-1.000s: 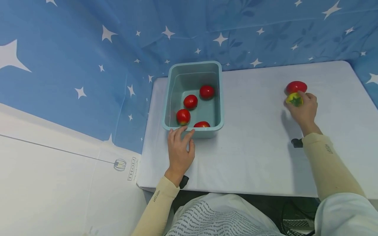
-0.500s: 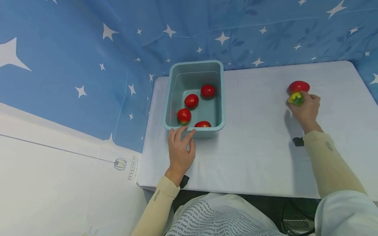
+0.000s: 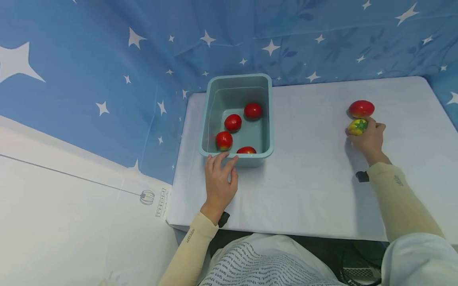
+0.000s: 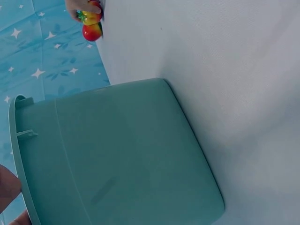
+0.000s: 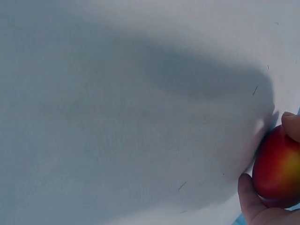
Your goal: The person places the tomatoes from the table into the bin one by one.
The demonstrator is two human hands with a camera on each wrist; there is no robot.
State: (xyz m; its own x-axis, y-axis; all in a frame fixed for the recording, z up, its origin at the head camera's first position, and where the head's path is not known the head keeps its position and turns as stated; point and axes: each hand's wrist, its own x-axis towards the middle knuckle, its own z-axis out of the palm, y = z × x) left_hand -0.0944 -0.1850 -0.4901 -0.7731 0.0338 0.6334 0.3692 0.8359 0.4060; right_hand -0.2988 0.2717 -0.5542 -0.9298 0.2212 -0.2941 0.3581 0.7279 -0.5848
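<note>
My right hand (image 3: 370,140) grips a tomato (image 3: 358,127) with a yellow top and a green leafy star, at the right of the table. The right wrist view shows thumb and finger on opposite sides of this red-and-yellow tomato (image 5: 279,166). Just beyond it lies another red tomato (image 3: 361,109). My left hand (image 3: 220,183) is at the near side of a blue-green plastic bin (image 3: 269,119), its extended fingers resting at the rim. Inside the bin lie several red tomatoes, including one (image 3: 253,111) toward the back right; the near wall partly hides another tomato (image 3: 246,150).
A white cloth covers the table (image 3: 307,178). Behind it hangs a blue curtain (image 3: 229,35) with white stars, close to the bin's far side. A pale printed panel (image 3: 89,222) stands at the left.
My right hand has drawn the gripped tomato slightly nearer to me, away from the other red tomato. The left hand and the bin have stayed in place.
</note>
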